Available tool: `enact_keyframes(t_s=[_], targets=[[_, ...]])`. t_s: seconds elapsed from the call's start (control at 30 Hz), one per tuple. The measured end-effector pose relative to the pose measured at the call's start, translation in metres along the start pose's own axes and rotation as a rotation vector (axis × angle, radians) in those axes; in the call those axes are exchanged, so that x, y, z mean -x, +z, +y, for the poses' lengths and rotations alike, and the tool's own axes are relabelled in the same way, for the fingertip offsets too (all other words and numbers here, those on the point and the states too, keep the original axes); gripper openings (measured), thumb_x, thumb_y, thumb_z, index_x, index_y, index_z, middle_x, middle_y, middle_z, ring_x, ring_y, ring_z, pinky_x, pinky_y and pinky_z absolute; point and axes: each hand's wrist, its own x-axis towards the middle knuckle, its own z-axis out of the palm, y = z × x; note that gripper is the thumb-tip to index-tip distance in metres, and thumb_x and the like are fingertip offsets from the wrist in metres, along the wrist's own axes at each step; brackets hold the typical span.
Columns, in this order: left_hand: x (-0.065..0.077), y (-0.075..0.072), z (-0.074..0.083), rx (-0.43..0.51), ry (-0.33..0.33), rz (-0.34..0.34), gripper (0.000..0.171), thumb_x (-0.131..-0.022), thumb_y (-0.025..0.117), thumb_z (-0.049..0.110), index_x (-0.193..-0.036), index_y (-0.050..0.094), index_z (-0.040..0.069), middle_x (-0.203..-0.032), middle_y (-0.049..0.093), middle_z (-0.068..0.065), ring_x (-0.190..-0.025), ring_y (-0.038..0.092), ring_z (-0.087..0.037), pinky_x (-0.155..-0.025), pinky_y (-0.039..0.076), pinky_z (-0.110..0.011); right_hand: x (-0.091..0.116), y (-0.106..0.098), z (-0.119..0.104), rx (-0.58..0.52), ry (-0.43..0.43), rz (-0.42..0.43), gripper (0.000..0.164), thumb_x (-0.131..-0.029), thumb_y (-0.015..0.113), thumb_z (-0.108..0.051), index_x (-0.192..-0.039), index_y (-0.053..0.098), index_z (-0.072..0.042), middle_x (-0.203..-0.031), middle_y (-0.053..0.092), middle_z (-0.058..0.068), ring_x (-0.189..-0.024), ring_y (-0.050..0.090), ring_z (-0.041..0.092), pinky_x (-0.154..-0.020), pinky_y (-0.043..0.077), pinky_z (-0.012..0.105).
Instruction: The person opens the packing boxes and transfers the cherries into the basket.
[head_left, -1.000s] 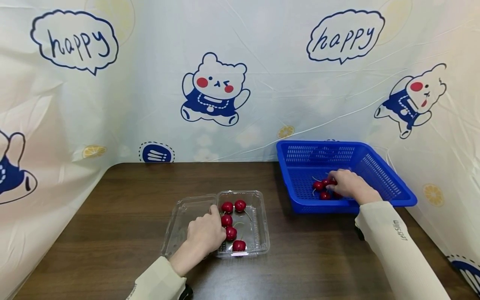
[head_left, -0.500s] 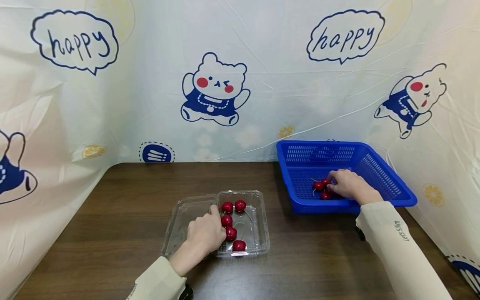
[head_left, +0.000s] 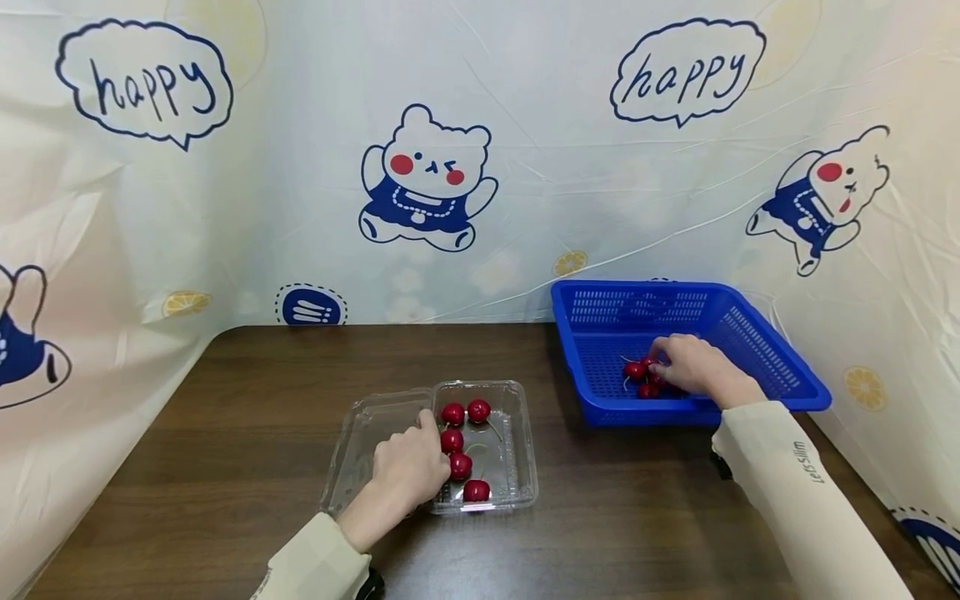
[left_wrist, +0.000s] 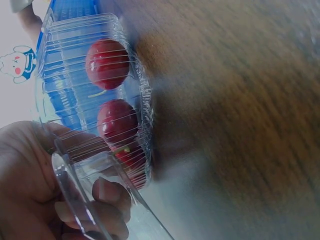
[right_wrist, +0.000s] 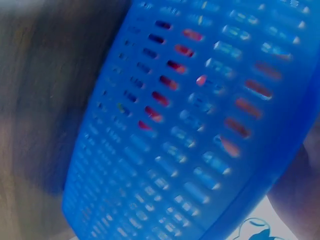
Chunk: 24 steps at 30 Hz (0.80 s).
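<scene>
My left hand [head_left: 411, 468] holds the clear plastic clamshell box [head_left: 531, 450] at its hinge side. In the left wrist view its curled fingers [left_wrist: 111, 192] show through the clear plastic lid [left_wrist: 145, 220]. Several red cherries [head_left: 476, 491] with stems lie inside the box, mostly along its left side. My right hand [head_left: 693, 365] reaches down into the blue plastic basket [head_left: 600, 415], thumb and fingers pinching at a cherry [head_left: 655, 377]. More cherries [head_left: 634, 371] lie beside the fingertips. In the right wrist view the slotted basket wall [right_wrist: 165, 150] hides most of that hand; red shows through the slots.
Both containers stand on a brown wooden table [head_left: 262, 375], the basket at the back right, the box near the middle. The clamshell lid [head_left: 360, 433] lies folded open to the left. A printed cloth [head_left: 525, 167] hangs behind and along the sides.
My right hand has shifted slightly left among the cherries, and one cherry that showed beneath it earlier is no longer seen there. My left hand and the box stay in place.
</scene>
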Motion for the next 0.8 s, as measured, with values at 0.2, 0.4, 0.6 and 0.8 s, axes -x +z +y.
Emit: enact_keyframes(t_s=[0.2, 0.4, 0.6, 0.8], targets=[[0.000, -0.001, 0.000, -0.002, -0.001, -0.006, 0.036, -0.079, 0.060, 0.019, -0.104, 0.047, -0.003, -0.064, 0.063, -0.015, -0.050, 0.057, -0.029, -0.044, 0.047, -0.043, -0.003, -0.005, -0.012, 0.000, -0.040, 0.043, 0.030, -0.091, 0.061, -0.018, -0.115, 0.064, -0.001, -0.112, 0.066, 0.026, -0.097, 0.060, 0.038, -0.086, 0.049, 0.063], [0.000, 0.000, -0.001, -0.005, -0.001, -0.009, 0.038, -0.079, 0.061, 0.019, -0.105, 0.046, -0.004, -0.065, 0.064, -0.016, -0.051, 0.059, -0.029, -0.046, 0.047, -0.044, -0.005, -0.009, -0.025, 0.009, -0.057, 0.068, 0.028, -0.091, 0.062, -0.017, -0.114, 0.065, -0.001, -0.109, 0.067, 0.024, -0.096, 0.061, 0.037, -0.085, 0.050, 0.060], [0.000, 0.000, -0.001, -0.008, -0.003, -0.005, 0.038, -0.078, 0.061, 0.019, -0.104, 0.046, -0.004, -0.064, 0.063, -0.016, -0.052, 0.059, -0.030, -0.045, 0.047, -0.044, -0.008, -0.010, -0.037, 0.019, -0.085, 0.081, 0.030, -0.091, 0.063, -0.020, -0.115, 0.065, -0.003, -0.112, 0.067, 0.024, -0.100, 0.062, 0.038, -0.086, 0.050, 0.062], [0.000, 0.000, -0.001, -0.004, 0.004, 0.003, 0.034, -0.077, 0.060, 0.018, -0.100, 0.046, -0.002, -0.066, 0.065, -0.016, -0.055, 0.061, -0.033, -0.046, 0.047, -0.045, -0.010, -0.015, -0.045, 0.002, -0.099, 0.125, 0.029, -0.090, 0.064, -0.020, -0.115, 0.065, -0.004, -0.109, 0.067, 0.021, -0.098, 0.062, 0.035, -0.085, 0.052, 0.058]])
